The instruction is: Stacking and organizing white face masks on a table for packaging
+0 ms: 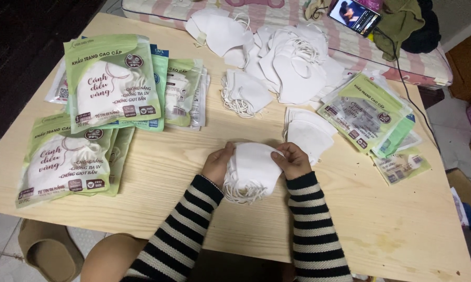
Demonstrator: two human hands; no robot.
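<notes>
Both hands, the left hand [217, 163] and right hand [293, 160], clasp a small stack of white face masks [252, 168] from either side, squaring its edges just above the desk [183, 156]. Filled green pouches [110, 83] lie stacked at left (each showing a mask inside); flat, seemingly empty pouches [365, 112] wait at right, beside loose masks [293, 65].
</notes>
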